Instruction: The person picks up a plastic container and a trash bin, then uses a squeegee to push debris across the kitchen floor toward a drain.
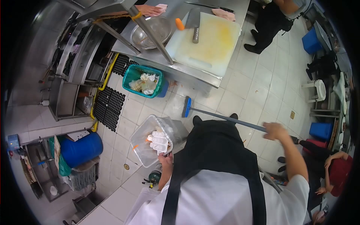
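My left hand [165, 160] grips the near rim of a clear plastic bin [141, 153], which leans with its mouth toward me. Inside the bin lie a white molded carton [159, 142] and scraps, some of them orange. Out to the right, my right hand [275, 131] is closed around the grey handle of a broom [219, 116]. The handle runs slantwise across the floor in front of my shoes. Its blue head [186, 107] rests on the tiles between the clear bin and the steel table.
A green-lined bin [129, 92] with waste stands by the steel table [168, 71]. A cutting board [210, 56] on it bears a cleaver [194, 22]. A co-worker's hand [148, 10] holds a cloth there. Black mats [108, 108] lie left; people stand right.
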`<state>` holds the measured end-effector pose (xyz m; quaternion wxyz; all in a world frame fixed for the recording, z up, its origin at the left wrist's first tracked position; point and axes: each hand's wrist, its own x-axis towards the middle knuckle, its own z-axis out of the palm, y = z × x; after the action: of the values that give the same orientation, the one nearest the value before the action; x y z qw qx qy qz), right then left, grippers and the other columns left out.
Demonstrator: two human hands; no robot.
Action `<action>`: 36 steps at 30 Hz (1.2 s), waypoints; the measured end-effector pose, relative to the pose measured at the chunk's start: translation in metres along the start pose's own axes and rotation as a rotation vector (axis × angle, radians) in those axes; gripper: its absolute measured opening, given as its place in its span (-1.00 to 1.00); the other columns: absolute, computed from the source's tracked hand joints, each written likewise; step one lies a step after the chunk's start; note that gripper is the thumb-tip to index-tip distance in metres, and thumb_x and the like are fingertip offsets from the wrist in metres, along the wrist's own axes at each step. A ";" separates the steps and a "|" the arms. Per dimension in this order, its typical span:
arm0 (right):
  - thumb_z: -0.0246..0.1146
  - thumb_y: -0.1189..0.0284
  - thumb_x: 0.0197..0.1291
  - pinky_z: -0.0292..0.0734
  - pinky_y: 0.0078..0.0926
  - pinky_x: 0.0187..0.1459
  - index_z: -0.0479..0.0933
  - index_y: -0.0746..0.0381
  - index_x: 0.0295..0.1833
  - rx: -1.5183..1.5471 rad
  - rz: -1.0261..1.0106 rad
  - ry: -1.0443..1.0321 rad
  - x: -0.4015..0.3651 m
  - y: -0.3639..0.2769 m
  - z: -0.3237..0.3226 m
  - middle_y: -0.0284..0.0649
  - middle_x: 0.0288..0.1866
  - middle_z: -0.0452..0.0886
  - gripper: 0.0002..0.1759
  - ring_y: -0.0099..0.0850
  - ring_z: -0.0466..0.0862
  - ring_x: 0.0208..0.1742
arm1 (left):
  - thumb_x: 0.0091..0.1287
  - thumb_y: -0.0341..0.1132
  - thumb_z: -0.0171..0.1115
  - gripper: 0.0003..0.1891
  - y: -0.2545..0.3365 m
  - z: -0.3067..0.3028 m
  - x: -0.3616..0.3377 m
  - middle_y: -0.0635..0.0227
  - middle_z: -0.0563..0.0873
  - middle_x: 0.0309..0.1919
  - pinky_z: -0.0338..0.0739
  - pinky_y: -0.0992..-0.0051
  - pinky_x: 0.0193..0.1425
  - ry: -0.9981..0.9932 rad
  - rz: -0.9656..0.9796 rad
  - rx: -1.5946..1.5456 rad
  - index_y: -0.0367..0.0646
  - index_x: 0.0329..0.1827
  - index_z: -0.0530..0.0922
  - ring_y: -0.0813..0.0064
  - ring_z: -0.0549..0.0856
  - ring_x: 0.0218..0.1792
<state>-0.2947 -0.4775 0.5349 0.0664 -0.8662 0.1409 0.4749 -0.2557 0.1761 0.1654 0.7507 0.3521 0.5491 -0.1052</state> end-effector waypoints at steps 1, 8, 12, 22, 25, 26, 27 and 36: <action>0.35 0.31 0.13 0.61 -0.04 0.10 0.48 0.14 0.32 0.015 -0.016 0.035 0.030 -0.020 0.011 0.04 0.01 0.72 -0.40 0.03 0.71 0.08 | 0.18 -0.34 0.14 -0.52 0.002 0.008 -0.006 0.18 0.64 0.11 0.73 0.08 0.02 0.034 -0.040 -0.031 -0.06 0.22 0.50 0.11 0.70 0.02; 0.26 0.37 0.29 0.63 -0.03 0.02 0.40 -0.14 0.51 -0.013 -0.083 0.125 0.057 -0.057 -0.007 0.05 -0.08 0.72 -0.35 -0.04 0.74 -0.01 | 0.17 -0.32 0.14 -0.55 -0.014 -0.003 -0.020 0.20 0.62 0.09 0.75 0.17 -0.06 0.072 0.035 -0.071 -0.06 0.19 0.48 0.13 0.70 0.00; 0.21 0.33 0.37 0.62 0.01 -0.01 0.40 -0.16 0.51 0.014 -0.131 0.185 0.060 -0.049 0.010 0.07 -0.17 0.72 -0.41 0.01 0.73 -0.09 | 0.14 -0.34 0.16 -0.52 -0.005 0.007 -0.063 0.18 0.60 0.10 0.72 0.12 -0.01 0.066 0.042 0.005 -0.08 0.20 0.47 0.12 0.68 0.02; 0.14 0.31 0.44 0.65 -0.02 -0.11 0.47 -0.05 0.43 0.001 -0.106 0.329 0.090 -0.073 0.008 0.04 -0.21 0.74 -0.53 0.02 0.76 -0.18 | 0.13 -0.37 0.12 -0.41 0.003 -0.016 -0.069 0.15 0.56 0.20 0.62 -0.08 0.13 0.196 -0.041 -0.046 -0.10 0.32 0.40 0.02 0.60 0.18; 0.20 0.30 0.40 0.66 -0.03 -0.12 0.54 0.14 0.28 -0.014 -0.080 0.376 0.085 -0.082 -0.005 0.05 -0.21 0.74 -0.61 0.00 0.77 -0.17 | 0.14 -0.39 0.10 -0.39 0.003 -0.010 -0.083 0.14 0.55 0.23 0.60 -0.09 0.16 0.199 0.009 -0.021 -0.11 0.36 0.38 0.00 0.59 0.22; 0.22 0.28 0.38 0.67 -0.04 -0.14 0.56 0.19 0.20 -0.017 -0.063 0.386 0.089 -0.082 -0.005 0.06 -0.21 0.74 -0.64 0.00 0.77 -0.17 | 0.14 -0.39 0.10 -0.39 0.002 -0.006 -0.091 0.14 0.55 0.24 0.60 -0.08 0.17 0.194 0.042 0.001 -0.11 0.37 0.38 0.01 0.59 0.23; 0.24 0.27 0.36 0.67 -0.04 -0.15 0.59 0.25 0.12 -0.019 -0.046 0.396 0.093 -0.082 -0.005 0.07 -0.22 0.74 -0.66 0.00 0.77 -0.18 | 0.15 -0.38 0.10 -0.39 0.002 0.000 -0.099 0.14 0.54 0.25 0.60 -0.07 0.18 0.201 0.061 -0.004 -0.11 0.37 0.38 0.02 0.59 0.23; 0.19 0.35 0.34 0.59 0.08 0.03 0.37 0.35 0.05 0.389 -0.019 0.023 0.093 -0.067 0.020 0.25 -0.12 0.68 -0.67 0.11 0.72 -0.02 | 0.17 -0.36 0.14 -0.44 -0.029 -0.017 -0.078 0.17 0.53 0.27 0.63 0.04 0.24 0.176 0.145 -0.145 -0.11 0.32 0.44 0.10 0.64 0.18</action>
<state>-0.2430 -0.4251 0.4445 0.2351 -0.8436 0.2227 0.4282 -0.3132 0.1479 0.2208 0.7286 0.3437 0.5922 0.0207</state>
